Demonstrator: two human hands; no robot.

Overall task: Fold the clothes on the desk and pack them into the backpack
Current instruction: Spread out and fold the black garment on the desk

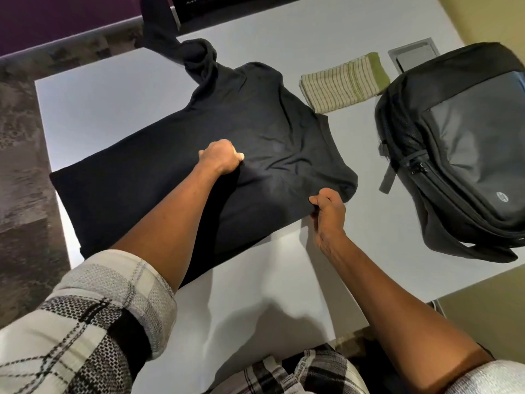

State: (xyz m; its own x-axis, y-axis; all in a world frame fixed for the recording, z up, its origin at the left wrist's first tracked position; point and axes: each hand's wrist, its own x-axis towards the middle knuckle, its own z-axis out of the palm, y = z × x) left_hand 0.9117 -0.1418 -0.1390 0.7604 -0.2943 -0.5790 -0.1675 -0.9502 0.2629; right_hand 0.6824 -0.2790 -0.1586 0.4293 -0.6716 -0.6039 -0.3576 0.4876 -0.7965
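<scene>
A black long-sleeved shirt (170, 155) lies spread across the white desk (278, 280), one sleeve trailing off the far edge. My left hand (221, 156) grips a bunch of fabric near the shirt's middle. My right hand (326, 211) pinches the shirt's near right edge, by the folded-in shoulder. A folded green-and-cream striped cloth (343, 83) lies beyond the shirt on the right. The black backpack (460, 149) lies flat at the desk's right side, zipped shut as far as I can see.
A grey cable hatch (414, 54) is set into the desk behind the striped cloth. A dark box sits at the far edge by a purple wall. Patterned floor shows left of the desk.
</scene>
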